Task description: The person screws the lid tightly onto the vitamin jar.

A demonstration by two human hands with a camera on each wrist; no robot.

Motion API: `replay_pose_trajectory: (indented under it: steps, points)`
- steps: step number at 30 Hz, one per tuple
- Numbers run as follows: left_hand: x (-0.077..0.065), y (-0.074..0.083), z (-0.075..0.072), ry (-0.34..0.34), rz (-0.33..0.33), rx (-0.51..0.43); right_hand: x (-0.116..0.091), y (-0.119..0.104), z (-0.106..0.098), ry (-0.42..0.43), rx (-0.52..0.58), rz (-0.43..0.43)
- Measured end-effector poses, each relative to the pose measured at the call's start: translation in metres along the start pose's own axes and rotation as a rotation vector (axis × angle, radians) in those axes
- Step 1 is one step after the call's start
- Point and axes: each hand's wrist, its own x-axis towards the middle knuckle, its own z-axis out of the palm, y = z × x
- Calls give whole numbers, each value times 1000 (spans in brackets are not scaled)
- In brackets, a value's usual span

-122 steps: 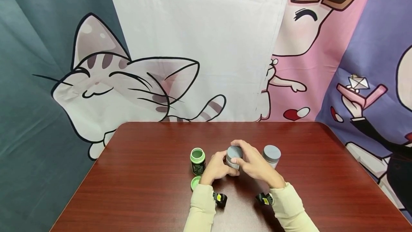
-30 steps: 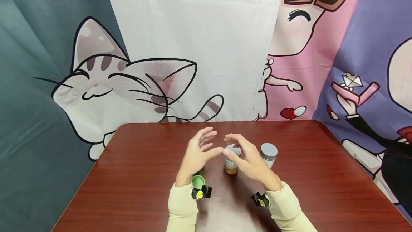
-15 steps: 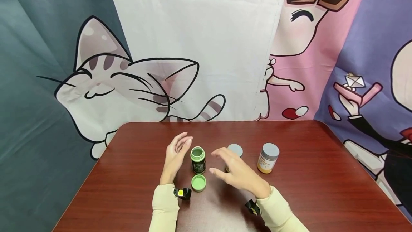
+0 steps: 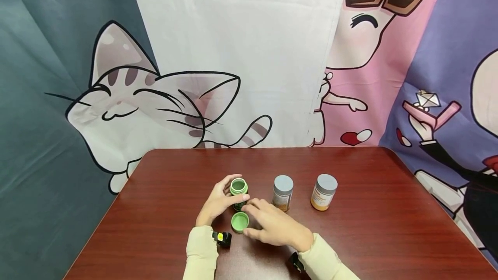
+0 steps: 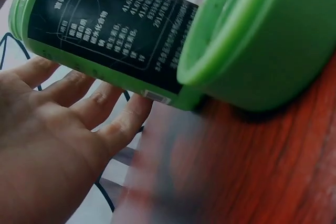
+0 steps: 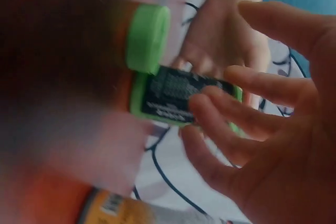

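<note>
An uncapped green jar (image 4: 239,186) with a black printed label (image 5: 110,35) stands upright on the table. My left hand (image 4: 217,203) holds it from the left, thumb across its front and fingers round its far side. Just in front of the jar lies its green lid (image 4: 240,222), hollow side up. To the right of both, my right hand (image 4: 278,224) hovers with fingers spread and loosely bent. Its thumb is close to the lid's edge, and nothing is in its grasp. In the right wrist view, its fingers partly hide the jar's label.
Two grey-capped jars stand to the right: the nearer one (image 4: 282,192) by my right hand, the other (image 4: 324,192) farther right. The reddish-brown wooden table (image 4: 167,211) ends at a back edge, behind which a printed cartoon cloth (image 4: 249,55) hangs.
Both hands left the middle grey-capped jar, which stands on the table. The left hand passed over to the green jar and took hold of it. The right hand moved left and down towards the lid.
</note>
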Motion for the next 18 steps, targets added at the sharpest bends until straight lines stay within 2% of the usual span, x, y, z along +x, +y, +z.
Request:
replay_pose_trajectory:
  steps: [4,11,14,18]
  points:
    - [0,-3,0,9,1,32,0,-6,14,-94,-37,66]
    - [-1,-4,1,-6,-33,221,-1,-11,31,-198,-43,135]
    - [-1,-5,3,-3,-34,250,-1,-13,33,-213,-51,132]
    - [-1,-4,4,13,-26,269,-2,-12,33,-186,-98,109]
